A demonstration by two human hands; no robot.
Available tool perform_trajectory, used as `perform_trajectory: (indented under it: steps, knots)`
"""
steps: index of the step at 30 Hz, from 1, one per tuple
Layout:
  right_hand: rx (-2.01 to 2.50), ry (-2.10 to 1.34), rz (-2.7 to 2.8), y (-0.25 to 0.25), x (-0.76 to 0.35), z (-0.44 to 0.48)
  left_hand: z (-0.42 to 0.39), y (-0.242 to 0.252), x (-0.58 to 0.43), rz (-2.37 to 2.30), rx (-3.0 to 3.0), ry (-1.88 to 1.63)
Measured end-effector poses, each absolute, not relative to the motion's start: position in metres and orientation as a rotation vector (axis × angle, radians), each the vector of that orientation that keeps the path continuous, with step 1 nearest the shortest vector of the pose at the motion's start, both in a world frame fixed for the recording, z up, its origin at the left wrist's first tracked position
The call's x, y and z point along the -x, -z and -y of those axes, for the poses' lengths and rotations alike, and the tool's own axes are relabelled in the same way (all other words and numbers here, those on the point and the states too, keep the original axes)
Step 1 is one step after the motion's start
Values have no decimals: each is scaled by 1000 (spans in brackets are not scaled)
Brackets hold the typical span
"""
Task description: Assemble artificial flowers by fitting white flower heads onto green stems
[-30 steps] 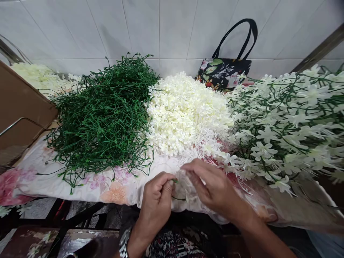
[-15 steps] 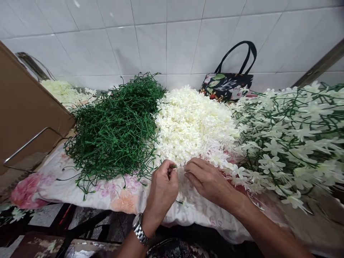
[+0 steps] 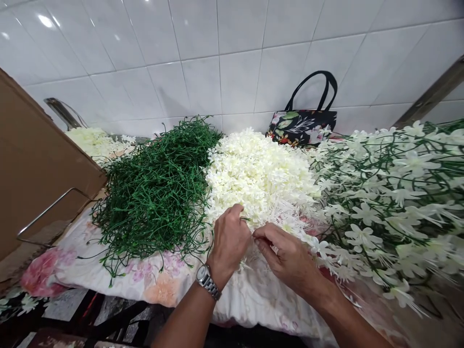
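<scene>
My left hand, with a wristwatch on its wrist, is closed around a green plastic stem; only a bit of it shows past the fingers. Right beside it, my right hand pinches thumb and fingertips together, and what lies between them is too small to make out. Both hands are just in front of a heap of white artificial blossoms. Fine white strands lie at that heap's front right. A tangled pile of green plastic stems spreads to the left.
Assembled white flowers on green stems fill the right side. A floral handbag stands against the tiled wall. A cardboard box is at left, and a flowered cloth covers the work surface.
My left hand has turned over so its back faces up, and it has come closer to my right hand. The view has tilted up slightly.
</scene>
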State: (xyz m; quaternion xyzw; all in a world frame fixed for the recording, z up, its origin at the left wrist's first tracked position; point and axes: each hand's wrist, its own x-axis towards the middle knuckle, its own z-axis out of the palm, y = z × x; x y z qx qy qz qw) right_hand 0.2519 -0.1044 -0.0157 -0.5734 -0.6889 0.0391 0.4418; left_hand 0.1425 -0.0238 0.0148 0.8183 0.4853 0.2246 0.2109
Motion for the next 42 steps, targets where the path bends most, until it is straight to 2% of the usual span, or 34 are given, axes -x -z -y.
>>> perform_trajectory:
  steps: [4, 9, 20, 27, 34, 42]
  knots:
    - [1484, -86, 1700, 17, -254, 106, 20, -13, -153, -1451, -2409, -498]
    - [1520, -59, 1725, 19, -255, 108, 20, -15, -156, -1512, -2437, -529]
    - [1437, -64, 1664, 12, -256, 110, 21, -4, -127, -1210, -1721, -1135]
    - [1309, -136, 1661, 9, -251, 110, 30, -7, -132, -1180, -1773, -1083]
    - [1489, -114, 1741, 17, -254, 107, 27, -1, -126, -1131, -1552, -1030]
    - [1325, -77, 1732, 12, -251, 107, 29, -4, -127, -1093, -1232, -969]
